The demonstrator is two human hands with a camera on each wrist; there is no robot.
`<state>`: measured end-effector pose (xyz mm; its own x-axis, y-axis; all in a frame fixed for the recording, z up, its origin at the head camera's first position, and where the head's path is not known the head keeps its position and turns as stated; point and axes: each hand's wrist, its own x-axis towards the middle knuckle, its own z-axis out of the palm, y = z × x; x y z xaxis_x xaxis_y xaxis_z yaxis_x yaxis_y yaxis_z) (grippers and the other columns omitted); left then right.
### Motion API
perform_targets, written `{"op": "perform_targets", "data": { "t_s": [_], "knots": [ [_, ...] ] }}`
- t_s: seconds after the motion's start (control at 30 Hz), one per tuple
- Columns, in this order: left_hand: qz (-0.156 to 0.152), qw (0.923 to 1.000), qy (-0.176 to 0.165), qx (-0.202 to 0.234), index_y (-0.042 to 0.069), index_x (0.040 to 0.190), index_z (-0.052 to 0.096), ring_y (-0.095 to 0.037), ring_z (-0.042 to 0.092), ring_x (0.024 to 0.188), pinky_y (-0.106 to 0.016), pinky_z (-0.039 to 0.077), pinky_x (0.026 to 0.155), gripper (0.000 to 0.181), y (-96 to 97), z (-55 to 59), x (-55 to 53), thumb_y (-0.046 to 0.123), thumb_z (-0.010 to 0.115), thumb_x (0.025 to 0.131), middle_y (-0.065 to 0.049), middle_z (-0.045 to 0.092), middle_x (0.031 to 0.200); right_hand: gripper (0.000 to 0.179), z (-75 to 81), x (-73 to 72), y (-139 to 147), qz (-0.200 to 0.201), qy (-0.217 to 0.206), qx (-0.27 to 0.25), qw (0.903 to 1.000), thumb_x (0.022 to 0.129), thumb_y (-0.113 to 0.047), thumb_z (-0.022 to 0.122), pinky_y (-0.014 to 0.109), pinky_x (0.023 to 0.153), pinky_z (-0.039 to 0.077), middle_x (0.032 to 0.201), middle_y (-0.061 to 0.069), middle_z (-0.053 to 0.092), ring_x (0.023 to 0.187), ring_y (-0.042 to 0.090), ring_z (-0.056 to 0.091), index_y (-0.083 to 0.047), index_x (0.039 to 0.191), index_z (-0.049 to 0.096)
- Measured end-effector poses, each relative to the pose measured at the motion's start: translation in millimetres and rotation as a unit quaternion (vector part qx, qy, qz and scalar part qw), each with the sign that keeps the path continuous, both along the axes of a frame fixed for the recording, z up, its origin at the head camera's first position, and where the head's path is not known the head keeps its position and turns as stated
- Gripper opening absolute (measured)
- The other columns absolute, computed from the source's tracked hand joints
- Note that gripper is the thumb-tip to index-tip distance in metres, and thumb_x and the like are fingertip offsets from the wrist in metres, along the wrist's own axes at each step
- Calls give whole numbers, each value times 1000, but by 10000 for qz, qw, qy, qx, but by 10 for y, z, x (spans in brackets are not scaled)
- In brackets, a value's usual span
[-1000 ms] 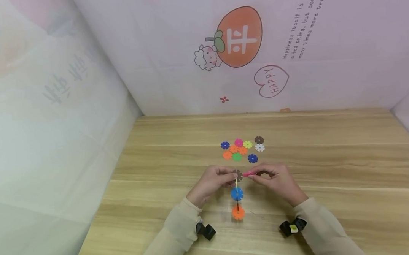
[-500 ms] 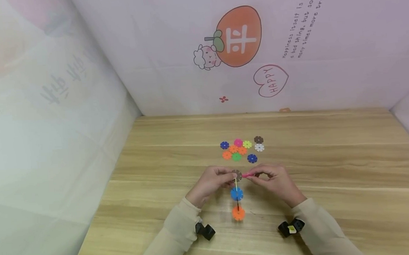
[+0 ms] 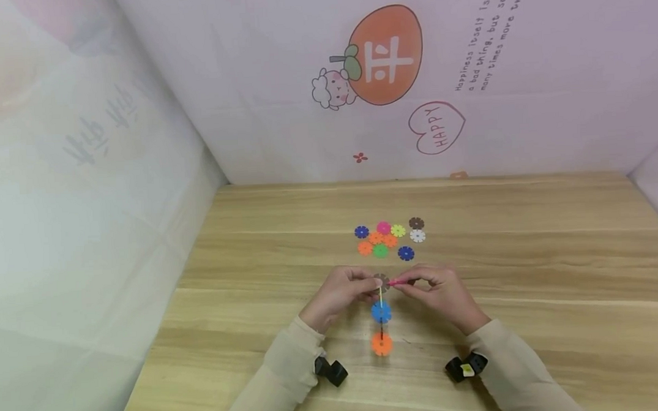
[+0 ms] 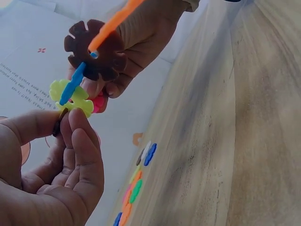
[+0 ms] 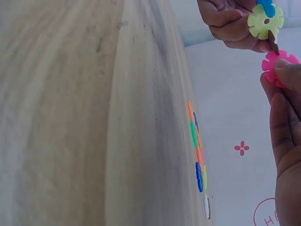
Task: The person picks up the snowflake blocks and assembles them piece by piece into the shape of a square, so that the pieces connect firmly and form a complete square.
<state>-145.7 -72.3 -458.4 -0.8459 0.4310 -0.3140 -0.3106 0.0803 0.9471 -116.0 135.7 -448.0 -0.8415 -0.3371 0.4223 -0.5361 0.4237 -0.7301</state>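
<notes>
Both hands meet over the table at a chain of slotted snowflake discs. My left hand pinches a brown disc between thumb and fingers. From that disc the chain runs toward me: a yellow disc seen edge-on from above, a blue disc, another brown disc and an orange disc at the near end. My right hand pinches a pink disc, whose rim stands right at the brown disc's right edge. Fingers cover part of the pink and brown discs.
Beyond the hands, several loose discs lie on the wooden table: a green disc, a white disc, a dark blue disc and others. A printed cloth wall rises behind the table and at its left.
The right hand and the pink disc have shifted slightly left against the brown disc. The orange end of the chain has swayed a little; the left hand holds nearly still.
</notes>
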Motion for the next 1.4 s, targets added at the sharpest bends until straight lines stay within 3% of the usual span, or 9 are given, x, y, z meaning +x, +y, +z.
{"op": "perform_targets", "data": {
  "t_s": [0.2, 0.37, 0.53, 0.8, 1.07, 1.4],
  "knots": [
    [13, 10000, -70, 55, -3, 94, 68, -17, 66, 75, -36, 56, 79, 19, 2, 11, -6, 13, 69, 83, -8, 69, 93, 18, -161, -78, 38, -55, -45, 122, 9999, 77, -7, 74, 20, 73, 54, 89, -6, 72, 84, 3, 66, -19, 90, 73],
    [-4, 10000, -27, 38, -3, 94, 67, -15, 65, 75, -34, 56, 78, 19, -25, 11, 2, 13, 69, 84, -8, 69, 95, 16, -144, -106, 27, 141, 141, 140, 9997, 79, -14, 73, 21, 74, 53, 90, -13, 71, 83, 2, 66, -25, 91, 73],
    [-217, 9997, 20, -52, -1, 94, 67, -18, 65, 77, -41, 54, 84, 19, -56, 6, -2, 15, 69, 83, -7, 69, 91, 15, -102, -124, 16, 351, 196, 160, 9991, 78, -12, 74, 22, 71, 54, 89, -11, 71, 82, 3, 66, -23, 89, 72],
    [-545, 9977, 215, -335, 2, 96, 68, -34, 64, 91, -43, 53, 85, 20, -74, 34, -16, 19, 65, 87, -9, 70, 90, 18, -108, -134, 46, 527, -75, 325, 9981, 77, -5, 73, 28, 77, 55, 92, -5, 71, 86, 9, 66, -18, 90, 72],
    [-673, 9957, 325, -553, 6, 97, 69, -33, 64, 97, -42, 51, 87, 21, -88, 28, -41, 25, 66, 87, -4, 71, 91, 16, -77, -160, 54, 836, -129, 333, 9959, 82, -13, 70, 24, 76, 54, 95, -10, 70, 89, 6, 64, -24, 92, 72],
    [-830, 9903, 511, -991, 19, 96, 71, -19, 61, 98, -36, 44, 90, 24, -97, 68, -35, 39, 67, 84, 3, 70, 95, 24, -101, -198, 51, 948, 134, 523, 9940, 79, -3, 72, 25, 71, 54, 94, -13, 64, 86, 4, 58, -23, 93, 73]
  ]
}}
